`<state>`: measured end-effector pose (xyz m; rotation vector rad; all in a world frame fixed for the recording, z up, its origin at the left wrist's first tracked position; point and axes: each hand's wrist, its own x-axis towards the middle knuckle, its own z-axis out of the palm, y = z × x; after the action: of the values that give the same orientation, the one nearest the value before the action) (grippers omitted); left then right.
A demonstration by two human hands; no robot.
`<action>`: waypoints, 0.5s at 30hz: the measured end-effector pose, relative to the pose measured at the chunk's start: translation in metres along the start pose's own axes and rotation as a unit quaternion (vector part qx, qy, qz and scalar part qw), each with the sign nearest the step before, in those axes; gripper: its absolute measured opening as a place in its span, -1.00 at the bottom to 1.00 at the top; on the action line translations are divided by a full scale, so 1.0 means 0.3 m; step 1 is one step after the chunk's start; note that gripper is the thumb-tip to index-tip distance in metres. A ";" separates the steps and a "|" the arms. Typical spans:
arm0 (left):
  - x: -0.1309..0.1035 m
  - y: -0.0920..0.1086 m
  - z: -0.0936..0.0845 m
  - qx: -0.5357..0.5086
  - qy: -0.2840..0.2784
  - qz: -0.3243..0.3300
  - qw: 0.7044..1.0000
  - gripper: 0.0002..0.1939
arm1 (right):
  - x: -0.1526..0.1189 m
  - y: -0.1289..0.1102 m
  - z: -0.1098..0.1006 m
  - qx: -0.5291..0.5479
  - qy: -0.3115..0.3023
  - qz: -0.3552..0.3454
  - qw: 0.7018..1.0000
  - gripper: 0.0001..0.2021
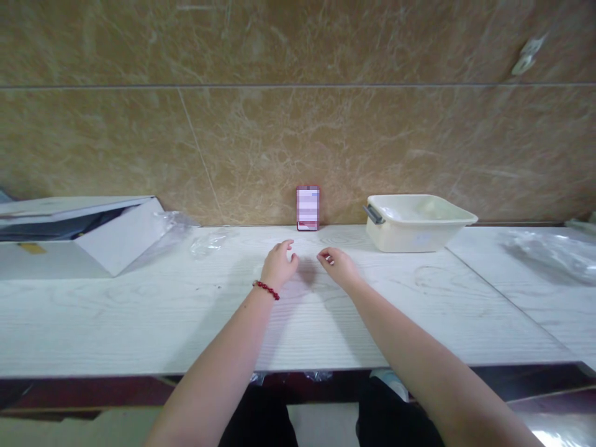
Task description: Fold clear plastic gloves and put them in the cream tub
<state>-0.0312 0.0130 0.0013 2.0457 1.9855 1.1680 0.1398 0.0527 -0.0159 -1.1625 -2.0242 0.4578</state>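
My left hand (pixel 278 264), with a red bead bracelet (pixel 266 288) at the wrist, hovers over the white wood-grain table (pixel 223 335). Its thumb and fingers are apart, and nothing shows between them. To its right is my right hand (pixel 341 266), its fingers curled and thumb and fingertips drawn together in a pinch. Whatever it may hold is too small to make out. A gap separates the two hands. Just beyond them a phone (pixel 308 208) with a lit, blurred screen stands upright against the wall.
A cream plastic bin (pixel 410 237) with a grey handle stands at the back right. On the left lies a white box (pixel 105 245) with dark contents, beside crumpled clear plastic (pixel 209 242). More clear plastic wrap (pixel 554 251) lies far right. Brown marble tiles (pixel 298 136) wall off the back.
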 end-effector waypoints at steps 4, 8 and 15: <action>0.002 -0.039 -0.097 0.058 0.016 -0.080 0.995 -0.60 | -0.001 -0.004 -0.009 -0.011 0.004 -0.005 1.000 -0.83; 0.003 -0.092 -0.200 0.117 0.009 -0.129 0.985 -0.55 | 0.002 0.002 -0.019 -0.016 0.002 -0.004 1.000 -0.82; 0.058 -0.328 -0.329 0.254 -0.044 -0.188 0.948 -0.55 | 0.005 0.009 -0.006 -0.003 0.007 -0.006 1.000 -0.82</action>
<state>-0.1685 0.0006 0.0275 1.7176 2.6774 0.5181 0.1423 0.0552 -0.0158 -1.1540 -2.0208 0.4374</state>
